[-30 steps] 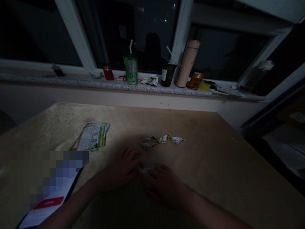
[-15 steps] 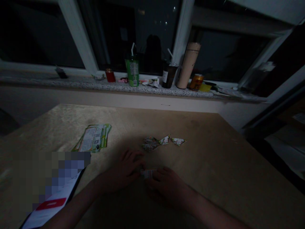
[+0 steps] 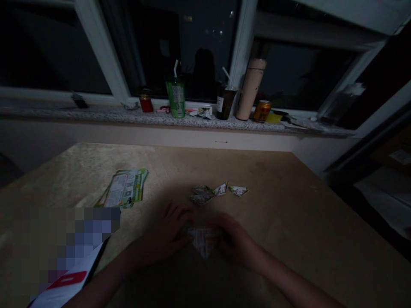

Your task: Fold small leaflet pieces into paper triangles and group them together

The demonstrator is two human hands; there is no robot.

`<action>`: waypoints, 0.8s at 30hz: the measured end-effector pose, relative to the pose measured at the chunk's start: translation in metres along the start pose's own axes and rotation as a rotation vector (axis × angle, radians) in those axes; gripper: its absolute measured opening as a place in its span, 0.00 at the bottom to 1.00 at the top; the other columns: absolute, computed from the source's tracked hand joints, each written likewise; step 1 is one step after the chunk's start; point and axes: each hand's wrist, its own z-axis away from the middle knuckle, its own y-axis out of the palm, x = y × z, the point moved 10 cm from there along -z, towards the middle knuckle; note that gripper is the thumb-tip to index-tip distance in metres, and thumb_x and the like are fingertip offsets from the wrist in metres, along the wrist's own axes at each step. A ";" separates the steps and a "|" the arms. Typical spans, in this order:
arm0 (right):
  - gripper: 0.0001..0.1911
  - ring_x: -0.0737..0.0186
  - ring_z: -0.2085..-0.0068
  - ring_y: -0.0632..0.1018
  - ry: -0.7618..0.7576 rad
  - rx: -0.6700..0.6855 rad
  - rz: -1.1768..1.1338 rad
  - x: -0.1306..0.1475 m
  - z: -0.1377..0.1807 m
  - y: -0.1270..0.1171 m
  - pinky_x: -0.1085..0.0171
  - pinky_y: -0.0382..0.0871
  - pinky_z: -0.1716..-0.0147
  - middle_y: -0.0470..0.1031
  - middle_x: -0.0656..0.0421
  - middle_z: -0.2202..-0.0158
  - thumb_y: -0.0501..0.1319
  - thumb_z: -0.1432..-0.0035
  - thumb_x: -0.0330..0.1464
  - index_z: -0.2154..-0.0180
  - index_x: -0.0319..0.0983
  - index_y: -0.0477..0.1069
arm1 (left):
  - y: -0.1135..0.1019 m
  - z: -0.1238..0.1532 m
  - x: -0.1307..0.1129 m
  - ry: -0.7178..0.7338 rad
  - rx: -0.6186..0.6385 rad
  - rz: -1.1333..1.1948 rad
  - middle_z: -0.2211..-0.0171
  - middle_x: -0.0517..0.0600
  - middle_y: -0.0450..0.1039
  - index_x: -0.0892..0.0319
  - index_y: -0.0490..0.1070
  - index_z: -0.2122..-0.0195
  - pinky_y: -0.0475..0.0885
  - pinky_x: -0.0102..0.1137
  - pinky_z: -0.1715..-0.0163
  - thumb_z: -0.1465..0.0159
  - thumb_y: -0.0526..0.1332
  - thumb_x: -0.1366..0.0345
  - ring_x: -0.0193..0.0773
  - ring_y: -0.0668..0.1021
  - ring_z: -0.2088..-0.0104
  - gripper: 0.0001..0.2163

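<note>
A small piece of printed paper folded into a triangle [image 3: 204, 244] lies on the table between my hands, its point towards me. My right hand [image 3: 239, 241] curls its fingers around the right corner, covering that end. On the left, my left hand [image 3: 171, 226] rests with fingers spread, its thumb touching the paper's left corner. Just beyond are two small folded paper triangles [image 3: 239, 191] [image 3: 221, 188] and a darker cluster of folded paper pieces [image 3: 202, 194]. Dim light blurs the fingertips.
A stack of green printed paper sheets [image 3: 122, 188] lies on the table [image 3: 272, 171] at left, near a partly pixelated screen [image 3: 73, 280]. On the windowsill [image 3: 112, 114] stand a green cup [image 3: 176, 98], a dark cup [image 3: 224, 102], a pinkish flask [image 3: 251, 90], an orange can [image 3: 262, 111] and a red jar [image 3: 146, 103].
The paper between my hands, earlier a narrow strip, now shows as a downward-pointing triangle. My right hand has shifted slightly right and away from me; my left hand stays almost in place.
</note>
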 end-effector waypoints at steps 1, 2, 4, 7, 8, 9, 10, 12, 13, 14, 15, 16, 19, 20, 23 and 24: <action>0.29 0.58 0.55 0.70 0.015 -0.019 0.058 -0.003 -0.001 -0.003 0.61 0.63 0.56 0.71 0.57 0.58 0.55 0.57 0.16 0.52 0.40 0.68 | 0.000 0.000 0.001 -0.005 -0.005 0.001 0.47 0.51 0.64 0.53 0.66 0.52 0.47 0.51 0.41 0.36 0.59 0.62 0.49 0.64 0.44 0.12; 0.29 0.56 0.54 0.69 0.028 -0.028 0.119 -0.005 -0.001 -0.006 0.60 0.62 0.56 0.70 0.56 0.57 0.55 0.58 0.17 0.52 0.40 0.68 | -0.001 0.000 0.001 -0.009 -0.010 0.002 0.47 0.51 0.64 0.53 0.66 0.52 0.48 0.50 0.41 0.37 0.59 0.62 0.49 0.64 0.45 0.12; 0.28 0.55 0.54 0.68 0.057 -0.021 0.210 -0.009 -0.002 -0.007 0.58 0.60 0.55 0.70 0.56 0.57 0.56 0.58 0.17 0.53 0.40 0.69 | -0.002 0.000 0.003 -0.017 -0.014 0.005 0.48 0.51 0.65 0.53 0.66 0.53 0.48 0.50 0.41 0.37 0.60 0.62 0.48 0.65 0.45 0.11; 0.25 0.55 0.55 0.67 0.083 0.001 0.264 -0.011 -0.001 -0.006 0.58 0.58 0.56 0.69 0.56 0.58 0.57 0.58 0.18 0.56 0.39 0.70 | -0.003 0.000 0.004 -0.034 -0.023 0.003 0.49 0.50 0.66 0.53 0.68 0.56 0.50 0.49 0.41 0.39 0.61 0.63 0.48 0.65 0.46 0.10; 0.24 0.55 0.55 0.67 0.086 0.005 0.270 -0.010 -0.001 -0.005 0.59 0.58 0.56 0.69 0.56 0.58 0.58 0.58 0.19 0.56 0.39 0.70 | -0.002 0.000 0.005 -0.043 -0.028 0.001 0.49 0.50 0.66 0.53 0.68 0.56 0.51 0.48 0.42 0.39 0.61 0.63 0.49 0.65 0.46 0.10; 0.24 0.55 0.55 0.67 0.087 0.008 0.272 -0.009 -0.001 -0.005 0.59 0.57 0.56 0.69 0.56 0.59 0.58 0.58 0.19 0.57 0.39 0.70 | -0.002 0.000 0.005 -0.054 -0.035 -0.002 0.49 0.50 0.66 0.53 0.68 0.57 0.52 0.48 0.42 0.40 0.61 0.64 0.49 0.65 0.46 0.09; 0.23 0.55 0.55 0.67 0.089 0.008 0.270 -0.009 -0.001 -0.005 0.60 0.57 0.56 0.69 0.57 0.59 0.59 0.58 0.19 0.58 0.39 0.71 | -0.001 0.000 0.005 -0.067 -0.044 -0.006 0.49 0.50 0.66 0.54 0.69 0.58 0.52 0.48 0.43 0.40 0.61 0.64 0.49 0.65 0.46 0.09; 0.22 0.56 0.56 0.67 0.099 0.002 0.256 -0.009 -0.001 -0.004 0.60 0.56 0.57 0.70 0.57 0.60 0.59 0.58 0.20 0.59 0.39 0.71 | 0.001 0.000 0.005 -0.089 -0.061 -0.012 0.50 0.50 0.66 0.54 0.69 0.59 0.54 0.48 0.44 0.40 0.62 0.64 0.50 0.65 0.47 0.08; 0.22 0.56 0.56 0.67 0.108 -0.001 0.249 -0.010 -0.001 -0.004 0.60 0.56 0.57 0.70 0.58 0.60 0.60 0.58 0.20 0.58 0.40 0.71 | 0.003 -0.001 0.005 -0.099 -0.069 -0.014 0.50 0.51 0.66 0.55 0.69 0.60 0.54 0.48 0.45 0.41 0.63 0.63 0.50 0.65 0.47 0.08; 0.22 0.57 0.56 0.67 0.119 -0.007 0.241 -0.011 -0.001 -0.004 0.61 0.56 0.57 0.70 0.58 0.61 0.60 0.58 0.20 0.58 0.40 0.71 | 0.004 -0.001 0.005 -0.105 -0.076 -0.014 0.50 0.51 0.66 0.55 0.69 0.60 0.54 0.48 0.45 0.41 0.63 0.62 0.50 0.65 0.48 0.09; 0.23 0.57 0.57 0.68 0.128 -0.013 0.235 -0.013 -0.002 -0.004 0.61 0.55 0.57 0.70 0.59 0.61 0.60 0.58 0.20 0.57 0.40 0.71 | 0.006 -0.002 0.004 -0.107 -0.080 -0.013 0.50 0.51 0.66 0.55 0.69 0.61 0.54 0.48 0.45 0.41 0.64 0.61 0.50 0.65 0.48 0.10; 0.23 0.57 0.57 0.68 0.136 -0.016 0.231 -0.014 -0.002 -0.004 0.61 0.55 0.57 0.70 0.59 0.61 0.60 0.58 0.20 0.57 0.41 0.71 | 0.007 -0.002 0.004 -0.106 -0.081 -0.010 0.50 0.51 0.66 0.55 0.69 0.61 0.53 0.48 0.46 0.42 0.65 0.59 0.50 0.66 0.49 0.11; 0.22 0.58 0.58 0.68 0.138 -0.016 0.227 -0.017 -0.001 -0.001 0.61 0.54 0.58 0.69 0.60 0.62 0.61 0.58 0.20 0.58 0.42 0.72 | 0.008 -0.004 0.002 -0.097 -0.076 0.003 0.51 0.50 0.67 0.54 0.69 0.60 0.54 0.47 0.46 0.42 0.66 0.57 0.50 0.67 0.49 0.13; 0.22 0.58 0.58 0.68 0.134 -0.016 0.227 -0.017 -0.002 0.000 0.61 0.54 0.59 0.69 0.60 0.63 0.61 0.58 0.20 0.59 0.42 0.72 | 0.008 -0.004 0.002 -0.095 -0.075 0.009 0.51 0.50 0.67 0.54 0.68 0.60 0.55 0.46 0.47 0.42 0.66 0.57 0.49 0.67 0.50 0.13; 0.18 0.59 0.60 0.68 0.111 -0.034 0.224 -0.017 -0.002 0.001 0.62 0.53 0.60 0.69 0.61 0.65 0.61 0.59 0.20 0.63 0.40 0.71 | 0.006 -0.005 -0.001 -0.081 -0.074 0.029 0.52 0.49 0.68 0.54 0.67 0.60 0.57 0.42 0.48 0.41 0.66 0.59 0.47 0.67 0.50 0.11; 0.17 0.59 0.61 0.68 0.102 -0.040 0.224 -0.016 -0.002 0.001 0.62 0.53 0.61 0.69 0.61 0.66 0.62 0.59 0.20 0.64 0.40 0.71 | 0.006 -0.005 -0.003 -0.073 -0.072 0.037 0.53 0.48 0.69 0.54 0.67 0.61 0.57 0.42 0.49 0.41 0.66 0.60 0.47 0.68 0.51 0.11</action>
